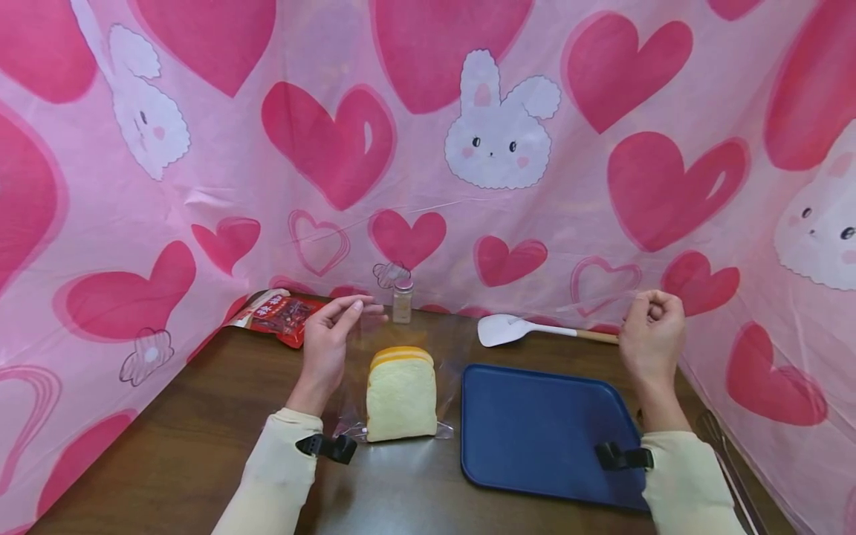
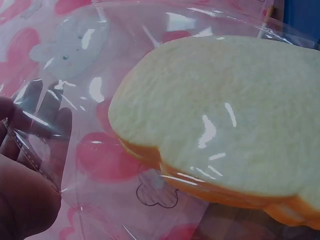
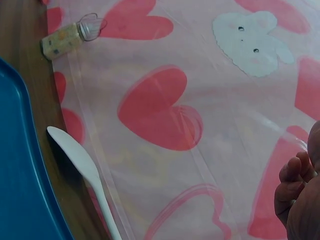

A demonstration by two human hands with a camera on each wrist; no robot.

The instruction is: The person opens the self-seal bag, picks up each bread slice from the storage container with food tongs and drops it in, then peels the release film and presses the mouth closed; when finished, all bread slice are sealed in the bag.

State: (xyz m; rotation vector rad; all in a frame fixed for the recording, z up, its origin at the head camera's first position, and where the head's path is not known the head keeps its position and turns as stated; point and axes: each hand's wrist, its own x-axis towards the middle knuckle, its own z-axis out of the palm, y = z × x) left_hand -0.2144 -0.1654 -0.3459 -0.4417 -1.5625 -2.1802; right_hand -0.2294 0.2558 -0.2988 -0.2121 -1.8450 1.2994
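Observation:
Two thick slices of bread (image 1: 401,397) stand in a clear plastic bag (image 1: 444,429) in the middle of the table, the front slice pale with an orange crust behind. My left hand (image 1: 326,349) pinches the bag's upper left edge; in the left wrist view its fingers (image 2: 54,125) show through the film, with the thumb in front. Raised above the blue tray's far right, my right hand (image 1: 654,342) has curled fingers. They pinch the end of a thin clear strip (image 3: 272,124), which stretches away to the left in the right wrist view.
A blue tray (image 1: 548,435) lies right of the bread, with a white spatula (image 1: 504,330) behind it. A small seasoning jar (image 1: 403,301) and a red food packet (image 1: 281,316) stand at the back. A whisk (image 1: 712,431) lies far right; pink heart-patterned cloth walls surround the table.

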